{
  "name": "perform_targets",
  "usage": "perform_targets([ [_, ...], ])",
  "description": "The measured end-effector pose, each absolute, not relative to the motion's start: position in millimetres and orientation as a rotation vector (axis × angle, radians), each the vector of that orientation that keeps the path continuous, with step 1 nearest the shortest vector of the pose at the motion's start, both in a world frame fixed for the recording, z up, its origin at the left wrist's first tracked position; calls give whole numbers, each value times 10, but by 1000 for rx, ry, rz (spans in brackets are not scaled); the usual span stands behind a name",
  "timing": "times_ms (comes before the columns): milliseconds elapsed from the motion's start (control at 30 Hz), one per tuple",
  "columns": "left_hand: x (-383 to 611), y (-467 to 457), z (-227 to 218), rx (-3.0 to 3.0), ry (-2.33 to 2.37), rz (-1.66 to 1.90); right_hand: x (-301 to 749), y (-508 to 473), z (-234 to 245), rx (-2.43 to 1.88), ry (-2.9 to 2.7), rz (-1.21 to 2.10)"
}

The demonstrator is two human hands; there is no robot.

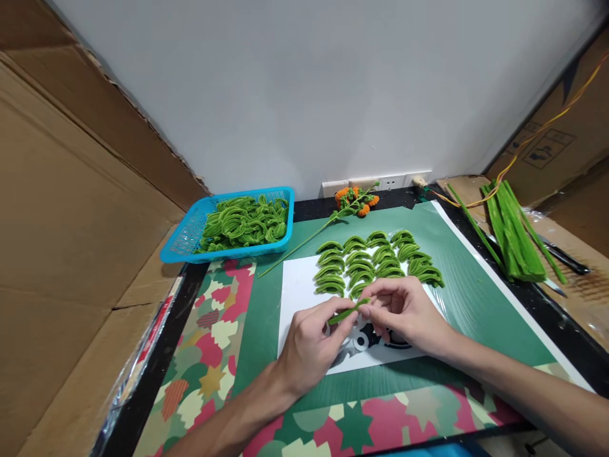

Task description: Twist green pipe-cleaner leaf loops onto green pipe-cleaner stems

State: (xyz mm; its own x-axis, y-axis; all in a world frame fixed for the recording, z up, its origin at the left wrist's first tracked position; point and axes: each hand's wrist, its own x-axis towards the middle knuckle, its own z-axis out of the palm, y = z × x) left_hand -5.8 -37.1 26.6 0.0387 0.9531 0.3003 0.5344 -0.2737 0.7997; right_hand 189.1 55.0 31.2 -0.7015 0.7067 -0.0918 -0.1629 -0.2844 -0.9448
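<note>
My left hand [316,336] pinches one end of a short green chenille stem piece [342,315]. At its other end, the thumb and fingertips of my right hand [399,311] are closed on the same piece. Just beyond both hands, curved green chenille pieces [360,260] lie in several columns, partly on a white printed sheet [297,298] and partly on the green mat [266,317]. The nearest pieces are partly hidden by my fingers. Under my hands, a black-and-grey print [362,341] shows on the sheet.
A blue basket [178,244] at the back left holds many looped green pieces [245,222]. Behind the columns lies an orange-flowered chenille stem [328,221]. Long green chenille stems [514,235] and a black-handled knife [566,259] lie at right. Cardboard [61,190] walls the left side; sockets [391,183] line the back wall.
</note>
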Motion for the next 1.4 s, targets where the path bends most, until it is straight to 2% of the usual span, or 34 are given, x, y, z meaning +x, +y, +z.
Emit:
perform_targets([
  [567, 15, -350, 329, 1849, 1527, 1374, 1920, 517, 283, -670, -1509, 1875],
  [867, 23, -314, 365, 1544, 1543, 1339, 1924, 500, 333, -728, -1746, 1607],
  [1400, 76, -274, 424, 1080, 1423, 1264, 1945, 586, 386, -714, -1713, 1998],
])
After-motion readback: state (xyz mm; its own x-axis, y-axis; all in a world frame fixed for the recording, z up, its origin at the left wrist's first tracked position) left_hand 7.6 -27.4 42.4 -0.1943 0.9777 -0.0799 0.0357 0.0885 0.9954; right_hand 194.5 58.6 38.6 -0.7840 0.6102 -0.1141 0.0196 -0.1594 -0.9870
